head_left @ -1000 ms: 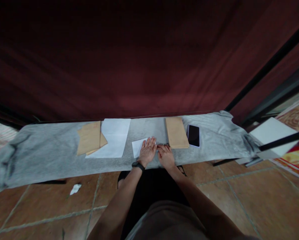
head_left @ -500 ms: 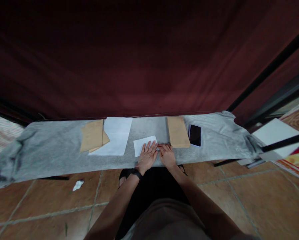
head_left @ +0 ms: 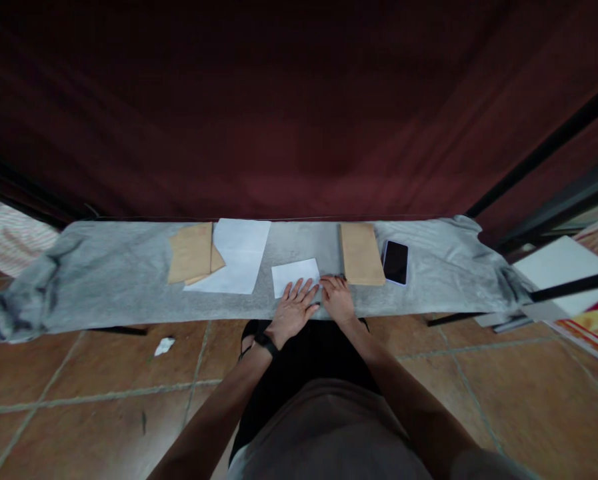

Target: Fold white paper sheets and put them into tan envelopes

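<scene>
A small white paper lies on the grey cloth of the narrow table. My left hand, with a dark band on its wrist, rests flat on the paper's lower right part, fingers spread. At the paper's right edge is my right hand, its fingers bent and close together; whatever may be under its fingertips is too small to make out. Just right of that hand sits a stack of brown envelopes, and beyond it a phone with a dark screen.
Larger white sheets lie on the left, partly under brown envelopes. A dark red curtain hangs behind the table. White boards and a dark bar stand at the right. A crumpled white scrap is on the tiled floor.
The view has shifted, so the table and items appear slightly higher and further right. My left hand still lies flat on the paper, and my right hand stays at its right edge.
</scene>
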{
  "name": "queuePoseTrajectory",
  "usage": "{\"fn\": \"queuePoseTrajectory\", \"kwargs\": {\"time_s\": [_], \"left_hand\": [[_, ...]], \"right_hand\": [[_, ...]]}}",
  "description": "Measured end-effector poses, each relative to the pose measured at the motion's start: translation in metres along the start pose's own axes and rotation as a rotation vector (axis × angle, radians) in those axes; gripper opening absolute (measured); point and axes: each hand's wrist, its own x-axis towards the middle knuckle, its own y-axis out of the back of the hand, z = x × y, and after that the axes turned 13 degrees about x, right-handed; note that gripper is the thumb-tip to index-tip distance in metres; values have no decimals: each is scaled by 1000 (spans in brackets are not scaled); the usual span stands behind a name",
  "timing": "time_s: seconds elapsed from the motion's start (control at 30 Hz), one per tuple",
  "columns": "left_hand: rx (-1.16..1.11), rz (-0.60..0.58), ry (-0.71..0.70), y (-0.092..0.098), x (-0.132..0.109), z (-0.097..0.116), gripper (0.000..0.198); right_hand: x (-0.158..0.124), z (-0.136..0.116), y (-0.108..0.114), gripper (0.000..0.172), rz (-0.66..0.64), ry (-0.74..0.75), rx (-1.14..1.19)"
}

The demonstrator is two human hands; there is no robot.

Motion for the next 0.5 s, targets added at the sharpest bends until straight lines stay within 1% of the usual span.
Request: {"fn": "queuePoseTrajectory", "kwargs": {"time_s": [0.1, 0.27, 0.37, 0.5], "left_hand": [[-13, -17, -12, 4, 0, 0, 55], [14, -45, -37, 4, -1, -2, 51], [21, -42, -43, 1, 0, -2, 52], [2, -26, -22, 0, -2, -2, 55]], "right_hand": [[3, -2, -1, 36, -6, 47, 37], [11, -12, -7, 39, -179, 154, 51], [14, -14, -9, 42, -206, 145, -1], [15, -11, -11, 45, -166, 74, -60]]}}
